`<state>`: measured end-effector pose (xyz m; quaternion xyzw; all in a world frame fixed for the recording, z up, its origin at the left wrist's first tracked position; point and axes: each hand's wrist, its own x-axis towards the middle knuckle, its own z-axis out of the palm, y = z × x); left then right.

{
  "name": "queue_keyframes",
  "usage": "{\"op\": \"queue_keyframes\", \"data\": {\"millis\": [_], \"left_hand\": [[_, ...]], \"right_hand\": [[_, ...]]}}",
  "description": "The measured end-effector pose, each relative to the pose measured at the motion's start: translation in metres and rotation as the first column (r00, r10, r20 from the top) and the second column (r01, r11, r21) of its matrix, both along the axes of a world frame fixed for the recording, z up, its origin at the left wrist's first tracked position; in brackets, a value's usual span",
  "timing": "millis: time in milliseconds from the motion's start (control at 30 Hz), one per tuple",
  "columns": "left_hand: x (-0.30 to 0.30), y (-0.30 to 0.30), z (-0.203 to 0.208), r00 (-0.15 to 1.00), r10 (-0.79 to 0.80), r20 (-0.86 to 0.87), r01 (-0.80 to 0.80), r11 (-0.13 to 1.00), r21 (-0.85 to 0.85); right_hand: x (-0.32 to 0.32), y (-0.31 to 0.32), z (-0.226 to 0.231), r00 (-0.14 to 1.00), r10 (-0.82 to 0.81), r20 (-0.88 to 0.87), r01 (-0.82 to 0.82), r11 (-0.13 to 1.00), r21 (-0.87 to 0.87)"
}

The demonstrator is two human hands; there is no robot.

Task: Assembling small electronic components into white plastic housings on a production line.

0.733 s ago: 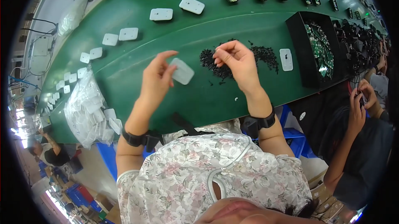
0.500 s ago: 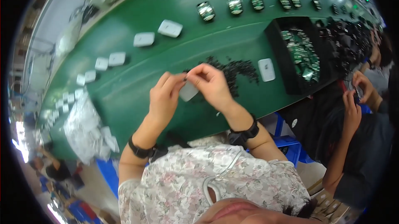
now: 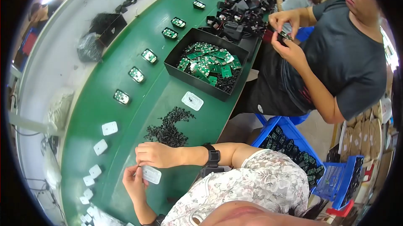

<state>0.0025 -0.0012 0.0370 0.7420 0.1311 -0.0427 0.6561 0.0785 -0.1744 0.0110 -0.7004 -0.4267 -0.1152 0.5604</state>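
My left hand (image 3: 135,184) and my right hand (image 3: 157,154) meet over the green table (image 3: 90,113), fingers pinched tip to tip. A small dark speck shows where the fingertips join; it is too small to name. Just beside the left fingers is a white rectangular plastic cover (image 3: 151,175); whether it rests on the table or touches the hand I cannot tell. Beyond my right hand lies a loose heap of small black parts (image 3: 170,127). Farther off, another white cover (image 3: 192,100) lies flat with a small dark piece on it.
A black box (image 3: 172,66) holds green circuit boards and small black parts. White covers (image 3: 100,146) and black housings with boards (image 3: 136,74) line the far side. Black parts (image 3: 247,3) pile up beyond. At right, a co-worker (image 3: 331,54) handles a small item near a blue crate (image 3: 302,138).
The view has swung right, bringing the co-worker and blue crates further in. My hands stay pinched together, now lower left in the picture.
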Motion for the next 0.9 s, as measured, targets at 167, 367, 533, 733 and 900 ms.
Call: {"op": "queue_keyframes", "data": {"millis": [167,367,533,733,900], "left_hand": [[-0.006,-0.004,0.002,0.984,-0.004,0.180,0.004,1.000,0.001],[-0.013,0.023,-0.018,0.914,-0.092,0.395,-0.048,0.943,0.330],[-0.024,0.051,-0.035,0.956,-0.130,0.263,0.075,0.975,0.209],[-0.032,0.063,-0.026,0.992,0.025,0.120,-0.011,0.992,-0.123],[-0.035,0.076,-0.044,0.994,0.094,-0.055,-0.108,0.909,-0.402]], "right_hand": [[-0.009,0.008,0.008,0.989,-0.123,0.079,0.131,0.986,-0.102],[-0.025,0.028,0.018,0.927,-0.027,-0.375,-0.006,0.996,-0.088],[-0.033,0.048,0.006,0.988,-0.095,0.120,0.124,0.957,-0.263],[-0.045,0.068,0.018,0.967,-0.147,0.208,0.196,0.950,-0.243],[-0.044,0.079,0.017,0.958,-0.149,-0.243,0.090,0.967,-0.237]]}}
